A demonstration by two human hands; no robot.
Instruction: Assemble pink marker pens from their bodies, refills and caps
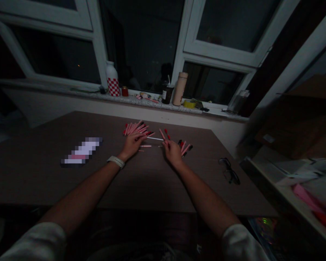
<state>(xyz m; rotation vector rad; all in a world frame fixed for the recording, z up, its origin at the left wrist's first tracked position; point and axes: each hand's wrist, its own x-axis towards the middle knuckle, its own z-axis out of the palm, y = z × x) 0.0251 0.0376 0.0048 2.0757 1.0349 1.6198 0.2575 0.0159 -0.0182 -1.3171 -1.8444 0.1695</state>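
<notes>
On the table point(43, 181), from your left: one flat item point(81, 150), blurred out; one pale wristband point(116, 161); your left hand point(132, 145), palm down, fingers curled at the near edge of the pen heap point(136, 128), roughly ten pink pens, too overlapped for an exact count. Between the hands: one white refill point(154, 138). Your right hand point(174, 152), fingers bunched at one loose pink pen point(162, 134); neither grip can be told in this dimness. Just beside it: pen group point(186, 148), about four. Far right: one pair of glasses point(229, 170). By the piles, the handling looks partway: most pens sit heaped, few set apart.
</notes>
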